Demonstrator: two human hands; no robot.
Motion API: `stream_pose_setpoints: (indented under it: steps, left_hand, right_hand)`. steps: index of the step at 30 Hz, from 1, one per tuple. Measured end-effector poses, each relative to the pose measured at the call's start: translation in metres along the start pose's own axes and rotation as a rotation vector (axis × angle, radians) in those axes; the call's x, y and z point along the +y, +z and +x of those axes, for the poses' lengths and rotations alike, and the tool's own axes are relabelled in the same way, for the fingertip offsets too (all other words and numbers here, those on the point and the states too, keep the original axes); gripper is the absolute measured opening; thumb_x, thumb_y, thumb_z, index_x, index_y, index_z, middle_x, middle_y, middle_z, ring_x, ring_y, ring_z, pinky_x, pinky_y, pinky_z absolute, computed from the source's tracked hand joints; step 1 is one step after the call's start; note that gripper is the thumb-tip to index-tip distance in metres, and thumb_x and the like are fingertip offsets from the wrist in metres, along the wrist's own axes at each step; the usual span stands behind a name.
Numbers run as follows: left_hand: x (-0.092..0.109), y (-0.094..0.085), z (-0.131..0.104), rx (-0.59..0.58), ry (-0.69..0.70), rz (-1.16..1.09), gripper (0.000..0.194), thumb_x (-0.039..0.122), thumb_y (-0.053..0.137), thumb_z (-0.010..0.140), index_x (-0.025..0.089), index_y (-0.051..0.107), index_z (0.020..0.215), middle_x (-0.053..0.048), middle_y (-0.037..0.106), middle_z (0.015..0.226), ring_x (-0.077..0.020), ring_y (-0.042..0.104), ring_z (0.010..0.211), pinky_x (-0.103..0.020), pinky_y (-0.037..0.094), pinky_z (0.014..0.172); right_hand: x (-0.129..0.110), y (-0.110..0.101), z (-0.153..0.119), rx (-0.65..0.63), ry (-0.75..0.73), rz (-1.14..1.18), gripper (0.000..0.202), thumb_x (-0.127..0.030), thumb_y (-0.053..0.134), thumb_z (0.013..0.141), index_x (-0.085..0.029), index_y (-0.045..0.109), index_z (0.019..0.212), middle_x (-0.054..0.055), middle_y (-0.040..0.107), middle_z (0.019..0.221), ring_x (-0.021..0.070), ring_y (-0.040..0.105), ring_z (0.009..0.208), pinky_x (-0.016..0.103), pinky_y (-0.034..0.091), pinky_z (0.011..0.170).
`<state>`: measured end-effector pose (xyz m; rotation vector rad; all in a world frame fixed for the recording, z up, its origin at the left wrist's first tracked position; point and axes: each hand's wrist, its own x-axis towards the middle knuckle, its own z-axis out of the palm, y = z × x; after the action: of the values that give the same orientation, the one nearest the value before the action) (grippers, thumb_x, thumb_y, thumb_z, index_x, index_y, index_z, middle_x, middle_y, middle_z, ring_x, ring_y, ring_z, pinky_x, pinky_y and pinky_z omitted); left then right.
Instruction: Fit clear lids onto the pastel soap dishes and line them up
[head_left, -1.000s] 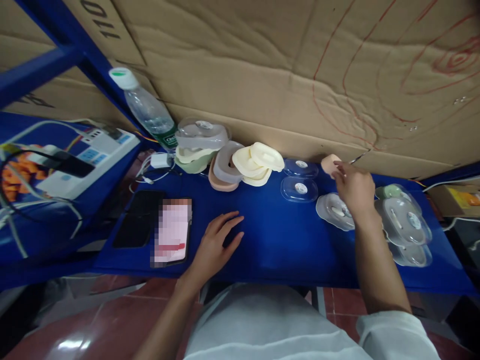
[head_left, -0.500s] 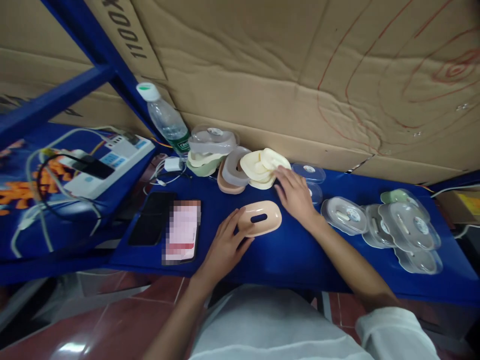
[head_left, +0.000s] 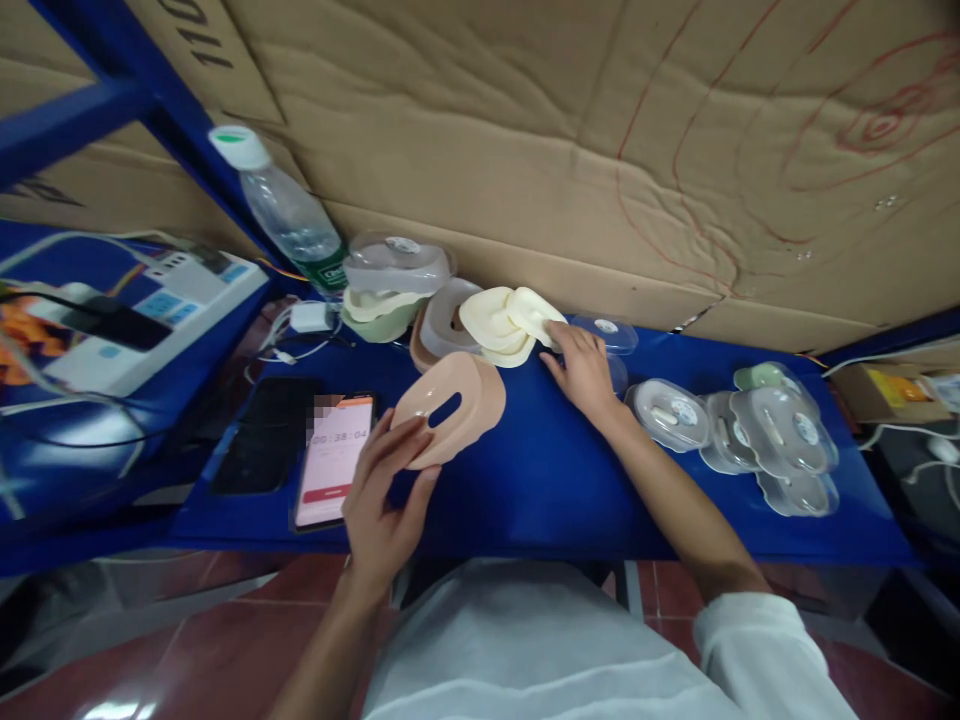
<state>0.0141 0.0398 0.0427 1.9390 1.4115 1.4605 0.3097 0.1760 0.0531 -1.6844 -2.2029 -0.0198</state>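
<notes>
My left hand (head_left: pixel 394 490) grips a peach oval soap dish (head_left: pixel 484 400) by its left end, thumb below and fingers on top. The dish has a slot through its middle and is tilted above the blue table. At the back, the fingers of my right hand (head_left: pixel 583 368) are closed on the right edge of a cream oval plate (head_left: pixel 534 312). This plate lies tilted against other cream plates (head_left: pixel 487 315). Just left of them, a greyish translucent dish (head_left: pixel 442 318) leans over another peach piece (head_left: pixel 421 352).
Clear lidded boxes (head_left: pixel 780 430) are grouped at right. Stacked dishes with a clear lid (head_left: pixel 397 265) stand beside a water bottle (head_left: pixel 289 220). A lit phone (head_left: pixel 337 460), a dark phone (head_left: pixel 259 440), a white charger (head_left: pixel 311 317) and a power strip (head_left: pixel 165 310) lie at left. Cardboard (head_left: pixel 480 130) backs the table (head_left: pixel 517 500).
My left hand has lifted the peach dish off the table, moved it left and tilted it. My right hand stays at the cream plate, which is now tilted more. The camera view has shifted.
</notes>
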Motion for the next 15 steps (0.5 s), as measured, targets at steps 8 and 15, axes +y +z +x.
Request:
stream_pose_setpoints:
  steps: [8, 15]
  left_hand:
    - [0.010, 0.006, 0.003, 0.031, 0.145, -0.032, 0.050, 0.008, 0.072, 0.094, 0.028, 0.068, 0.140, -0.007, 0.067, 0.145, -0.0339, 0.055, 0.147, -0.065, 0.042, 0.126]
    - [0.004, 0.033, 0.007, -0.304, 0.149, -0.018, 0.042, 0.013, 0.073, 0.097, 0.024, 0.066, 0.137, -0.010, 0.065, 0.143, -0.0320, 0.050, 0.152, -0.058, 0.048, 0.123]
  right_hand:
    - [-0.013, -0.029, -0.057, 0.090, -0.277, 0.012, 0.031, -0.019, 0.054, 0.108, -0.021, 0.069, 0.135, 0.009, 0.078, 0.125, 0.0256, 0.069, 0.115, 0.047, 0.044, 0.107]
    - [-0.012, -0.034, -0.124, -0.047, -0.473, 0.200, 0.016, -0.023, 0.066, 0.103, -0.018, 0.075, 0.115, 0.009, 0.079, 0.116, 0.0250, 0.071, 0.116, 0.044, 0.056, 0.108]
